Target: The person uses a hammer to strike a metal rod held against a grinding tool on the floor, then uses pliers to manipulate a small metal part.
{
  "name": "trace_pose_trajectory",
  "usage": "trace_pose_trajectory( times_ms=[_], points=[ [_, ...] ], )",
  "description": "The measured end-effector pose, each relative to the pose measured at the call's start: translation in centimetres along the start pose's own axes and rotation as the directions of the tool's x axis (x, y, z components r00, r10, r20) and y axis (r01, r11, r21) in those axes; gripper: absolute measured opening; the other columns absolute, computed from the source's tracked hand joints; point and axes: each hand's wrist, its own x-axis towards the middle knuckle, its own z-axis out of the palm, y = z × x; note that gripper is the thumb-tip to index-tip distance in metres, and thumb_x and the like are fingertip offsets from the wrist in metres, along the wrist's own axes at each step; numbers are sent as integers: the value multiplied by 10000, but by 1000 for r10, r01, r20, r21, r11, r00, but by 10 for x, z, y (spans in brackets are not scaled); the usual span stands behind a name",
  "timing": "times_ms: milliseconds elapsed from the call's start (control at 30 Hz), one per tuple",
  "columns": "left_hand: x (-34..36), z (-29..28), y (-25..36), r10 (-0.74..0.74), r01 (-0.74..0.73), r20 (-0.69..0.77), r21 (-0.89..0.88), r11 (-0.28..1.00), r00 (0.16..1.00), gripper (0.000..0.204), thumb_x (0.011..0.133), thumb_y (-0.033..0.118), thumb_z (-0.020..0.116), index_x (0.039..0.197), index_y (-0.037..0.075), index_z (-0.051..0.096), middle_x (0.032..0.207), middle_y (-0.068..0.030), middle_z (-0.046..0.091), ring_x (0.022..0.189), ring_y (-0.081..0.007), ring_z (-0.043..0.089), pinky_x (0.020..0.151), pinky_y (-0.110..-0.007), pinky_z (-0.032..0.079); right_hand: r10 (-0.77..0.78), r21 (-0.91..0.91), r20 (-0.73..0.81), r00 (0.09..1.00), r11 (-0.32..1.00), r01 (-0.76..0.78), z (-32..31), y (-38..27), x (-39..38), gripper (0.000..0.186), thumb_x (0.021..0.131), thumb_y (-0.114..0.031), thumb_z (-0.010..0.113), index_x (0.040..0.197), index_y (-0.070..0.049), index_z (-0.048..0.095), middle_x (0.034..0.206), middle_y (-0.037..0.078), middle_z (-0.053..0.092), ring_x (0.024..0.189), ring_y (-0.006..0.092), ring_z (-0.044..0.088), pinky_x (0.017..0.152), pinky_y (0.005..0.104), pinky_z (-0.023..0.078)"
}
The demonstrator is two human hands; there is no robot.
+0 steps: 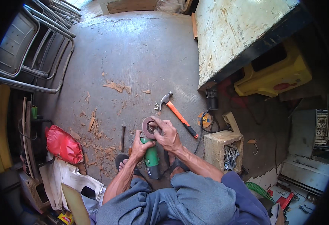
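A green angle grinder (151, 157) stands upright between my feet, its dark rear end down and its head toward the far side. My left hand (138, 146) is wrapped round the grinder just below its head. On that head sits a reddish-brown abrasive disc (145, 128), facing up. My right hand (168, 137) is closed over the disc's right side, with thumb and fingers at its centre; what they pinch at the hub is partly hidden. Just beyond lies a claw hammer (177, 114) with an orange and black handle, beside a few small metal pieces (156, 105).
Wood shavings (93, 123) and a dark metal bar (123, 138) lie left on the floor. At right stand a wooden box (213, 148) of metal parts and a yellow-orange disc (205, 119). A table (239, 33), folding chairs (18, 41) and a red bag (63, 144) surround me.
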Motion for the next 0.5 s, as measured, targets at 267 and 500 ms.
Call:
trace_pose_trajectory(
  times_ms=[267, 500],
  points=[
    [2, -4, -9, -2, 3, -19, 75, 997, 1000, 626, 707, 177, 821, 1204, 64, 458, 1030, -110, 620, 897, -188, 629, 785, -344, 558, 45, -53, -11, 999, 998, -46, 9, 2, 0, 566, 852, -95, 715, 1392, -44, 554, 1011, 152, 675, 983, 307, 669, 900, 419, 542],
    [-4, -3, 4, 24, 76, -233, 409, 909, 972, 714, 660, 273, 849, 1193, -5, 463, 1116, -226, 594, 1017, -372, 628, 891, -465, 513, 201, -209, -46, 979, 956, -206, -16, 36, -6, 399, 852, -85, 672, 1240, 0, 648, 1121, 192, 661, 999, 350, 624, 906, 462, 511]
  ],
)
